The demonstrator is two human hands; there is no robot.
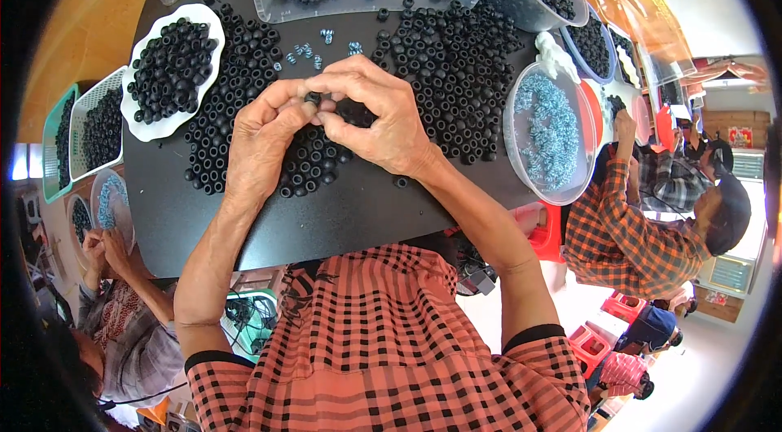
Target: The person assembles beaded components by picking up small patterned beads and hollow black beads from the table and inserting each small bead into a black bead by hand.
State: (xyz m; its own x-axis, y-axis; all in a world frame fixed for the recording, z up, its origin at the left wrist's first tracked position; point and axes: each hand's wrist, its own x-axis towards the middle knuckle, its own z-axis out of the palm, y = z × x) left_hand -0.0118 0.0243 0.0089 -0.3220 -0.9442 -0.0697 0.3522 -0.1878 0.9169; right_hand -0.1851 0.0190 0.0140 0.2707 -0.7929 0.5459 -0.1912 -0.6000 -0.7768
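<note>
Over the middle of a dark table, my hands meet fingertip to fingertip. My left hand pinches a small round black part between thumb and forefinger. Against its other side, the thumb and fingers of my right hand are closed on the same part. More black shows beneath my right palm; whether it is held or lies on the table I cannot tell. Around both hands spread many loose black ring-shaped parts with holes. Just beyond my fingertips lie several small pale-blue striped pieces.
A white scalloped plate of black parts stands left. At right is a clear round tub of pale-blue pieces. A clear bin sits at the far edge. Co-workers sit at the left and right.
</note>
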